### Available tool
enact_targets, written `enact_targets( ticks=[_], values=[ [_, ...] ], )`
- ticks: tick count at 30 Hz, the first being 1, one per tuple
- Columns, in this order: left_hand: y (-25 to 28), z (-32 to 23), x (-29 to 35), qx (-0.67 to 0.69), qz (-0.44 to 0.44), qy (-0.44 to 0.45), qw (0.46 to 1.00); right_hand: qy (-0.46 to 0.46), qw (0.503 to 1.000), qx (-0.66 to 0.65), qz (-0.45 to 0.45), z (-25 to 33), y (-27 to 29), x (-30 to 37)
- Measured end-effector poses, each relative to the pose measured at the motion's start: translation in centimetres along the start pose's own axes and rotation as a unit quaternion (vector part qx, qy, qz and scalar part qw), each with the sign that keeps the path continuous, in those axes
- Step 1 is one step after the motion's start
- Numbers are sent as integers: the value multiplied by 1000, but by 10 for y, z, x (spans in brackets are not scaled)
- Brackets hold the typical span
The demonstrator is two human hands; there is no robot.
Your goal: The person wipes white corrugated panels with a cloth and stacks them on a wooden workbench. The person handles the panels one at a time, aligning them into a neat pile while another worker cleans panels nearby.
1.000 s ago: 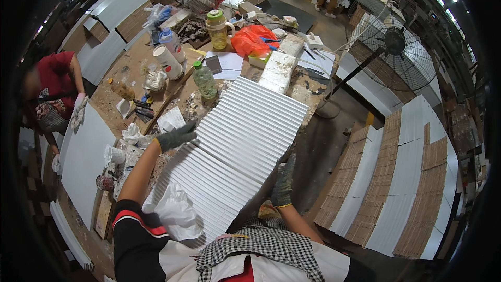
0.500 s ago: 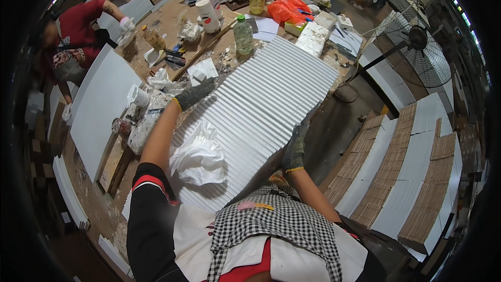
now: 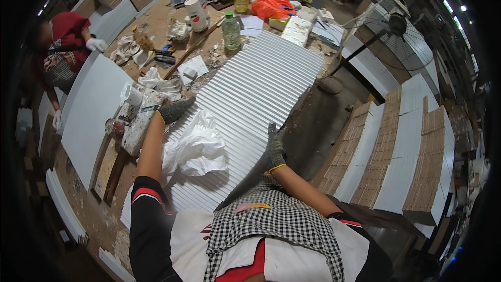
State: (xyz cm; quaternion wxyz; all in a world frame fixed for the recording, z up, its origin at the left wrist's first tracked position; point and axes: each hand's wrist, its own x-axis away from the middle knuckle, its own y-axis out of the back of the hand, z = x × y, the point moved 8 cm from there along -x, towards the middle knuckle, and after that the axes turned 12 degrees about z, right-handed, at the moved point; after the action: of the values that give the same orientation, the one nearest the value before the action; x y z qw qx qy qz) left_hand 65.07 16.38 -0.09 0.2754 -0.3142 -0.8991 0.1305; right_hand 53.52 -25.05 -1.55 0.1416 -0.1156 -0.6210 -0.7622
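Note:
A long stack of overlapping white strips or boards [image 3: 255,81], with a ridged top, lies slantwise across the workbench in front of me. My left hand [image 3: 177,109], in a dark grey glove, rests against its left edge with the fingers stretched out. At the right edge, my gloved right hand [image 3: 275,149] has its thumb pointing up along the side; the fingers look apart, partly hidden. Neither hand visibly grips around the stack. Crumpled white plastic or cloth [image 3: 197,149] lies on the stack's near left part.
Bottles, including a green-capped one [image 3: 231,32], a red plastic bag [image 3: 273,7] and tools crowd the bench's far side. A fan [image 3: 396,24] stands right. Stacked boards [image 3: 389,151] fill the lower right. A co-worker [image 3: 65,47] handles a large white board [image 3: 94,109] at left.
Both my hands have come back along the stack's edges toward my body. My view has shifted slightly. The co-worker's upper hand has moved onto the large board's edge.

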Motion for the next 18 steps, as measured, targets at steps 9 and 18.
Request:
enact_targets(
  ticks=[9, 18],
  values=[
    [-4, -77, -138, -395, -30, -26, 918, -77, 916, 380, 100, -41, 87, -18],
    [-15, -70, -150, -523, 49, 51, 849, 39, 878, -427, -211, -75, 11, -91]
  ],
)
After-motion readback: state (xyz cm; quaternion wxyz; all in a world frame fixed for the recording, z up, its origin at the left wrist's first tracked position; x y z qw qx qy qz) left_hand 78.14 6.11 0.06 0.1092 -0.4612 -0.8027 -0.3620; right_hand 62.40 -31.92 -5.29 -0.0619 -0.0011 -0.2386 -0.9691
